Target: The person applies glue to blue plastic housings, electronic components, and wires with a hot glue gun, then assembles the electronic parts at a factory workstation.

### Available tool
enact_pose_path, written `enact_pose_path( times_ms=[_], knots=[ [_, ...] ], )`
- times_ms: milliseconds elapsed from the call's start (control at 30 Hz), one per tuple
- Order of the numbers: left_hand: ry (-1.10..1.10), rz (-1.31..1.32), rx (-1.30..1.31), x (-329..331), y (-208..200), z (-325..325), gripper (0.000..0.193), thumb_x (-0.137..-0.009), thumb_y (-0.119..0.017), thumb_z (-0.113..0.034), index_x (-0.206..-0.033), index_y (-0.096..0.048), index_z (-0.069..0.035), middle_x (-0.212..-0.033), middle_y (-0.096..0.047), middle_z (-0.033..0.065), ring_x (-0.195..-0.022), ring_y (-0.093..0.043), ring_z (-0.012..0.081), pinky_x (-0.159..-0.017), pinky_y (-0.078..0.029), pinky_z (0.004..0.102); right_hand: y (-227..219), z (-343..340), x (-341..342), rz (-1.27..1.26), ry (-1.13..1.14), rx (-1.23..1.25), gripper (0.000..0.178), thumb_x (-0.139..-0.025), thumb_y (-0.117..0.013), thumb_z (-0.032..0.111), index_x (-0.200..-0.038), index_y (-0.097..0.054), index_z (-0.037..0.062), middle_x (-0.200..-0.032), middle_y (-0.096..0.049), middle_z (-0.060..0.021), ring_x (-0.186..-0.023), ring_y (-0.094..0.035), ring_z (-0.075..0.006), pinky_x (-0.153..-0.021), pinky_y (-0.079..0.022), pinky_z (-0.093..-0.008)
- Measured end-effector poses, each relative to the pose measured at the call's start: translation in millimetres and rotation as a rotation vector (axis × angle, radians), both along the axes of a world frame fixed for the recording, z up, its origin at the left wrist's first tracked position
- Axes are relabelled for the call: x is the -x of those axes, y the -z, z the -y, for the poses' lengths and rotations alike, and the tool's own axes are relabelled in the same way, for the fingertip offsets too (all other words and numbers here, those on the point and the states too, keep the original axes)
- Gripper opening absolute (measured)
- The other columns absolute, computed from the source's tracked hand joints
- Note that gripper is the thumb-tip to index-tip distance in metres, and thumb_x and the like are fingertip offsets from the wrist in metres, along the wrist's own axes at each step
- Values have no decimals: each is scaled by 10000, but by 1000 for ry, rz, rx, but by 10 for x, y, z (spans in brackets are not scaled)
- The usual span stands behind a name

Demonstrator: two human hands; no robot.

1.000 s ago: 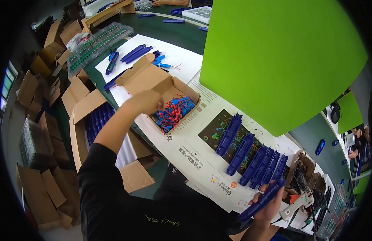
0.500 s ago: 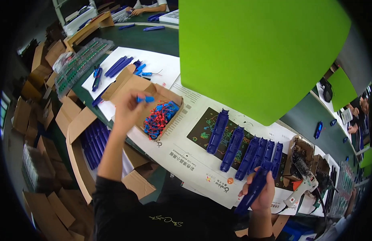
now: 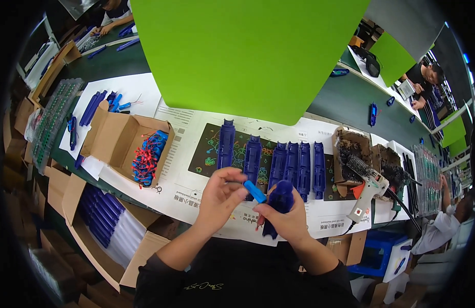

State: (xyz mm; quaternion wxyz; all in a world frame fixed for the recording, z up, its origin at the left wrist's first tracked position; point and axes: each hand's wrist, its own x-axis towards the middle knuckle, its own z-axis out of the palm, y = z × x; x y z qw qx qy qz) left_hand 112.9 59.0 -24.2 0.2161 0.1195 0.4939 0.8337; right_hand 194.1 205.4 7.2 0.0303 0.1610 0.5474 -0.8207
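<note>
The left hand [image 3: 217, 199] has its thumb and fingers pinched on the upper end of a blue cell [image 3: 255, 192], with the right thumb by its lower end. The right hand [image 3: 295, 222] is closed around a purple shell [image 3: 281, 195], just beside the cell — whether the two touch, I cannot tell. A bit of red wire [image 3: 260, 220] shows below the right thumb. Beyond the hands, six more shells [image 3: 252, 159] lie in a row across a printed sheet [image 3: 181, 177] on the table [image 3: 119, 62], the two leftmost spaced wider than the rest. To their right, a glue gun [image 3: 370, 196] lies against a stained box [image 3: 345, 179]. Left of the row, an open carton [image 3: 103, 154] holds blue cells with red wires [image 3: 151, 156]; below it, a larger carton [image 3: 141, 256] holds purple tubes [image 3: 100, 215]. A green panel [image 3: 248, 56] stands behind the row — co-workers sit farther off on both sides.
</note>
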Motion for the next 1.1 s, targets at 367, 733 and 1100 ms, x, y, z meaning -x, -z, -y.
enact_pose_path(
  times_ms=[367,733,1100],
  knots=[
    [89,196,-87,-36,-81,-39,311,-861,-562,-22,-1165,-498,-17,-1036,-601,123,-962,-579,145,-841,-471,268,25,-79,-30,-119,-28,-172,294,-776,-608,-65,-1001,-440,23,-835,-573,-76,-706,-610,-140,-577,-506,-253],
    [197,46,103,6,-158,50,298,-846,-574,-3,-1135,-497,-1,-993,-616,121,-904,-604,137,-817,-478,252,-149,-266,-23,-62,-137,-210,296,-743,-643,-54,-968,-462,13,-755,-606,-113,-613,-611,-148,-520,-490,-245],
    [164,6,-66,-64,-164,-100,272,-844,-593,-37,-1092,-484,-12,-947,-623,118,-858,-595,154,-745,-494,284,205,-284,109,74,-37,552,488,-941,-269,445,-1128,-463,37,-1019,-582,-151,-876,-583,-260,-706,-501,-432]
  ],
)
